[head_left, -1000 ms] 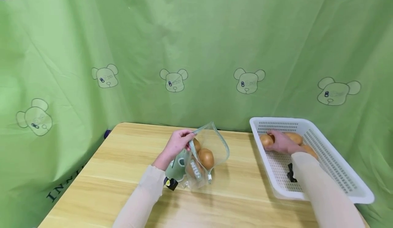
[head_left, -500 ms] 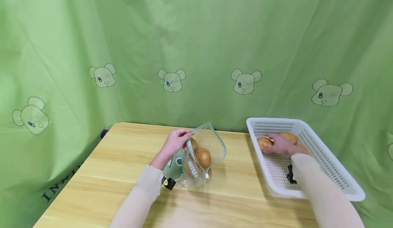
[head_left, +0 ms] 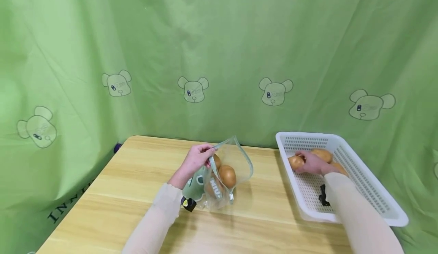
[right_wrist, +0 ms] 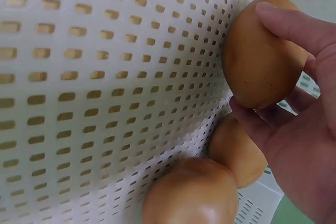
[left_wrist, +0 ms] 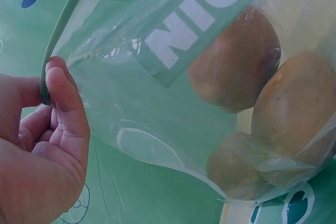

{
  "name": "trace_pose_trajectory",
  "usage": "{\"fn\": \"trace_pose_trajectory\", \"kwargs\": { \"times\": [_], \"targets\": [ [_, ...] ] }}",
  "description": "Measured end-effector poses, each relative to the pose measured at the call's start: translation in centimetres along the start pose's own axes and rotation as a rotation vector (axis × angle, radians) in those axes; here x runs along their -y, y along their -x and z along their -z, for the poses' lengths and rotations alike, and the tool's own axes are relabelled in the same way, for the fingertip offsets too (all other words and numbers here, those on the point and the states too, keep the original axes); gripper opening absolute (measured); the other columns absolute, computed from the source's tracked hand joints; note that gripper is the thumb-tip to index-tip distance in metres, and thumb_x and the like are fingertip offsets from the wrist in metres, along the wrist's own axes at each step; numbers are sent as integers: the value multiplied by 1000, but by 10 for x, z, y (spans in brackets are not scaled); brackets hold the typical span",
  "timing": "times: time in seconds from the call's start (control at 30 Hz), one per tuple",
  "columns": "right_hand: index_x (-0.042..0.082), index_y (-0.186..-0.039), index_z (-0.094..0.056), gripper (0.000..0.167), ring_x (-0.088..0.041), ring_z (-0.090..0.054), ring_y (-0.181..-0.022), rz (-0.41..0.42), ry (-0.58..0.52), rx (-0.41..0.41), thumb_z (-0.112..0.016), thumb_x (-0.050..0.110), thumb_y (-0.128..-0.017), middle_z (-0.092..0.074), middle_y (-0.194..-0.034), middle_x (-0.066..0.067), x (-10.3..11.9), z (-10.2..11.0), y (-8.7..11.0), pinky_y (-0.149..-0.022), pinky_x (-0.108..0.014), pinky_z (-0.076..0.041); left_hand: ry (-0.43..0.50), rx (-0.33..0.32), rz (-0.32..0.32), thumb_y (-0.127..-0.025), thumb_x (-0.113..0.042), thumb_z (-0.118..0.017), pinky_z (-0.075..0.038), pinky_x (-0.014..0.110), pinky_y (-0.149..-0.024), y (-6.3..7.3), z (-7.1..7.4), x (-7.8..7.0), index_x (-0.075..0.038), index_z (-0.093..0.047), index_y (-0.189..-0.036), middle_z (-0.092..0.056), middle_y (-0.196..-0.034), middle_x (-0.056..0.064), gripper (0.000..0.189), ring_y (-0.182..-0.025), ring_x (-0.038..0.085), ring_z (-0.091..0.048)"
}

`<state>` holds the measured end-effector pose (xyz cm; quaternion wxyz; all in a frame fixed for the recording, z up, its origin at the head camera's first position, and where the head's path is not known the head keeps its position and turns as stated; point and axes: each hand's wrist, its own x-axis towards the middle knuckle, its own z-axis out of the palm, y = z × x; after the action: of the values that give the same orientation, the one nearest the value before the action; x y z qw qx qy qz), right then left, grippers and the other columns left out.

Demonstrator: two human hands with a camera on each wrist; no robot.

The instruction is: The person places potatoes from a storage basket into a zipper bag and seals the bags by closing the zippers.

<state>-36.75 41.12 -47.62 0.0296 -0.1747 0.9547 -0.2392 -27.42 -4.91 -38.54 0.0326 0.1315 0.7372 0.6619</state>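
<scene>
My left hand (head_left: 197,157) pinches the green-edged rim of a clear zip bag (left_wrist: 121,77), whose mouth gapes to the right. Through the plastic show brown potatoes (left_wrist: 294,103), three of them in the left wrist view. In the white basket at the right, my right hand (head_left: 313,163) grips a potato (right_wrist: 257,51) between thumb and fingers, close to the perforated basket wall. Two other potatoes (right_wrist: 191,195) lie near it in the right wrist view. Part of the gripped potato is hidden by the fingers.
The white perforated basket (head_left: 301,200) stands on the right of the wooden table (head_left: 137,181), with a black object (head_left: 323,196) inside it. Beside the bag lie a green item (head_left: 194,185) and a small black piece (head_left: 189,204). A green curtain (head_left: 232,56) hangs behind.
The right hand's fingers have drawn in around the potato at the basket's left side. The left hand holds the bag rim as before. The whole view has shifted slightly.
</scene>
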Motion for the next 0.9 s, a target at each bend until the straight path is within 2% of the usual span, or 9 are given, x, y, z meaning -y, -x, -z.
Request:
{"fn": "trace_pose_trajectory", "kwargs": {
  "times": [0.07,0.17,0.4,0.6,0.67,0.8,0.9],
  "targets": [
    [-9,-134,-38,85,-45,-52,-103,-6,5,-1,-81,17,-66,-50,-120,-33,-1,-2,3,-88,-59,-42,2,8,6,-94,-3,-54,-47,21,-49,5,-2,-8,12,-62,-104,-55,-65,2,19,-51,10,-50],
    [-9,-136,-36,89,-47,-51,-104,9,-6,-6,-82,16,-63,-48,-122,-35,0,-4,7,-87,-60,-42,1,10,2,-94,-3,-54,-47,22,-49,5,-4,-7,12,-62,-103,-55,-64,2,19,-50,9,-50],
    [-9,-136,-36,91,-47,-49,-107,-8,-13,40,-83,20,-64,-46,-124,-33,2,0,16,-87,-59,-43,1,29,0,-95,-6,-54,-47,24,-49,-10,-2,16,9,-63,-106,-57,-66,1,21,-50,10,-50],
    [-9,-135,-39,92,-44,-52,-102,-37,-13,32,-85,19,-60,-51,-117,-33,8,12,18,-86,-57,-44,16,-8,-5,-95,-10,-56,-47,21,-47,-10,-1,24,6,-65,-105,-57,-67,2,21,-50,9,-50],
    [-10,-134,-39,91,-43,-52,-101,-18,9,28,-85,18,-61,-52,-116,-33,13,18,20,-86,-57,-44,17,-12,-7,-94,-9,-56,-47,21,-47,-8,-1,24,6,-65,-104,-57,-67,2,20,-49,9,-50],
    [-7,-134,-43,85,-42,-55,-98,30,127,-21,-84,23,-65,-56,-115,-30,26,33,24,-84,-58,-43,16,-19,-14,-93,-8,-57,-47,21,-46,-7,-2,23,5,-66,-103,-57,-66,3,18,-49,9,-50],
    [-5,-136,-41,84,-45,-53,-104,46,126,-35,-83,23,-68,-53,-121,-31,37,43,27,-88,-62,-40,18,-23,-9,-93,-9,-57,-47,22,-47,-6,-2,23,3,-66,-102,-57,-67,3,17,-49,9,-50]
  ]
}}
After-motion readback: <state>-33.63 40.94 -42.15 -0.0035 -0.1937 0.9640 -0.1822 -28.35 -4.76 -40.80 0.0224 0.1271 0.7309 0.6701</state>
